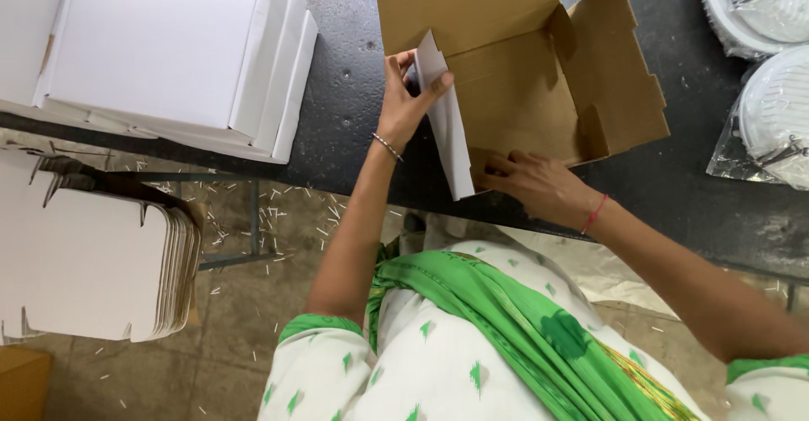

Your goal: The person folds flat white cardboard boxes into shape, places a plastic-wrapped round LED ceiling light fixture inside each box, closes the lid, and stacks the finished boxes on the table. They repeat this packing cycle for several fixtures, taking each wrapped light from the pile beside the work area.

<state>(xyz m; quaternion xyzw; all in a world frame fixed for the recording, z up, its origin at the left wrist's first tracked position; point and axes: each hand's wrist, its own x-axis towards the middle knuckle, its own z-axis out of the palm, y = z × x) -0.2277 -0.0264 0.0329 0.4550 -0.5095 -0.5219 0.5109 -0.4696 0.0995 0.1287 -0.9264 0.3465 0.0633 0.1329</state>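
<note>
the left hand (pixel 407 101) is gripping the upright white side flap (pixel 445 126) of a cardboard box (pixel 539 84), thumb on one face and fingers closed on the other, pinching it near its top corner. the right hand (pixel 539 187) is lying at the near edge of the box, fingers pressing flat against the near wall; it is not closed around anything, and how far the fingers are spread is hard to tell. the box is sitting half folded on the dark worktop (pixel 345 92), brown inside and white outside, its far flap standing up. a stack of finished white boxes (pixel 168 50) is resting on the worktop to the far left. a pile of flat box blanks (pixel 93 261) is lying lower at the near left. round white fittings in plastic bags (pixel 771 109) are lying at the far right.
</note>
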